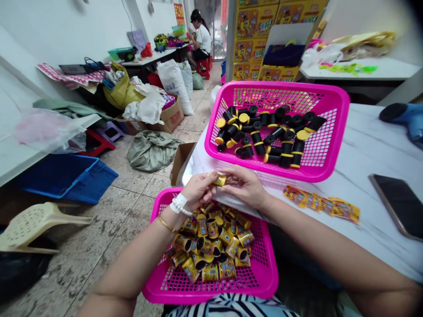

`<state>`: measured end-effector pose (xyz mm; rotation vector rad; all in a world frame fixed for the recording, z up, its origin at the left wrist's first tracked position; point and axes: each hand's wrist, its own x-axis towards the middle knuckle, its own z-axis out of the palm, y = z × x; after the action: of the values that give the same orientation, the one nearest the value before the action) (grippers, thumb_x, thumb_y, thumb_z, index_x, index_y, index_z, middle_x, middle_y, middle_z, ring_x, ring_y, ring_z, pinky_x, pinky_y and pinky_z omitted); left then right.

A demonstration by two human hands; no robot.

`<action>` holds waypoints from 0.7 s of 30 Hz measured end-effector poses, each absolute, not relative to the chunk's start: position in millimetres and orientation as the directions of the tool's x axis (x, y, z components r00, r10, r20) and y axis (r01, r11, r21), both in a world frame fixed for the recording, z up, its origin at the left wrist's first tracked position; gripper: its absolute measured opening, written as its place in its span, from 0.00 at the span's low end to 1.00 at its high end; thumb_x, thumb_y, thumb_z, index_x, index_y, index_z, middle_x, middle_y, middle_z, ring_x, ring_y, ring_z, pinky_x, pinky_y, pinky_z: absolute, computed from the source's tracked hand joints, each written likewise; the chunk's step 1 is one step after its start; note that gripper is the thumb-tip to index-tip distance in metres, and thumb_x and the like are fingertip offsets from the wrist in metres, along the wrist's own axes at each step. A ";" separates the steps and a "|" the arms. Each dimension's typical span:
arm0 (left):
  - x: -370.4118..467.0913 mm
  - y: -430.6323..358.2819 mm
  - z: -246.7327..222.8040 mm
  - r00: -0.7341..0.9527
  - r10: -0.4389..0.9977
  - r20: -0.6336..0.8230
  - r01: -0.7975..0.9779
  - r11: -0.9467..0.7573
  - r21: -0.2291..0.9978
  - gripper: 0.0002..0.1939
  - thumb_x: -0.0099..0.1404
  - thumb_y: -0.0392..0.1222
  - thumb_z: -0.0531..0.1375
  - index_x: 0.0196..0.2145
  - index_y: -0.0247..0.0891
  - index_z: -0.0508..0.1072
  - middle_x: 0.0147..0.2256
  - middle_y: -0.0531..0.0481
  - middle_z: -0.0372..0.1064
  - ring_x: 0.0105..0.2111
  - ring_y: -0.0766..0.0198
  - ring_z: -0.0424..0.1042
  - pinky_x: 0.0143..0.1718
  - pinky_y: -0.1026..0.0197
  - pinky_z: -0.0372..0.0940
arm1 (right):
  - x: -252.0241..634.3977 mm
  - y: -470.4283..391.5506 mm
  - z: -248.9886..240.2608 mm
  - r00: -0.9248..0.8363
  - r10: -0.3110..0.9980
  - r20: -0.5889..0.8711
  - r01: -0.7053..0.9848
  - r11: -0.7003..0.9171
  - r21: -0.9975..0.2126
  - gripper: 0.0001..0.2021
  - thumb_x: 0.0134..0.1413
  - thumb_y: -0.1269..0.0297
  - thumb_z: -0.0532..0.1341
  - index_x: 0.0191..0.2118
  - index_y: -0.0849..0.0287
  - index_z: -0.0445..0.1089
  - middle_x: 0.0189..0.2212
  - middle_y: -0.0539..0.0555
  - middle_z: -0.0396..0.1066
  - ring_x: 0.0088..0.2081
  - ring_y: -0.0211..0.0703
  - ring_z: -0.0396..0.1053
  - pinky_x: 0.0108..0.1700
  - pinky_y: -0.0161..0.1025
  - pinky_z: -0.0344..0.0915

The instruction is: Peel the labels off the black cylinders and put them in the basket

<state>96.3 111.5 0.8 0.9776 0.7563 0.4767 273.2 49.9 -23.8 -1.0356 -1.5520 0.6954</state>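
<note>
The step in hand appears to be two-handed work on a single small yellow-labelled cylinder [220, 180], positioned in front of the body, above the far side of the lower pink basket [273, 281] and close to the near edge of the table [366, 149]. The left hand [199, 191] is narrowed, with thumb and fingers pinching one end of the piece. The right hand [246, 186] is partly curled, its thumb and fingertips at the opposite end; because the fingers cover much of the surface, it cannot be told whether they grip the piece or only steady it. Similar labelled cylinders [205, 245] lie heaped in the lower basket, several with dark open ends showing. The upper pink basket [343, 105], on the table, contains black cylinders with yellow bands [257, 138]. A fanned row of printed labels [322, 204] lies on the table, just beyond the right forearm [307, 231]. As a judgement, the next move calls for a firm left pinch, light fingertip pressure from the right, and wrist clearance above the heap.
</note>
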 end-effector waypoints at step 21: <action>98.6 101.3 -4.8 0.716 0.602 -0.353 -0.152 0.629 0.763 0.24 0.54 0.58 0.69 0.26 0.33 0.68 0.13 0.61 0.60 0.07 0.81 0.46 0.09 0.74 0.43 | 271.7 43.4 -11.4 0.057 0.836 0.546 0.330 0.500 -0.801 0.04 0.55 0.61 0.69 0.37 0.53 0.80 0.33 0.53 0.75 0.33 0.42 0.72 0.33 0.38 0.72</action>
<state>98.6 101.3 -4.8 0.7785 0.6412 0.4672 271.7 43.4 -11.4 -1.0520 -1.5247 0.5184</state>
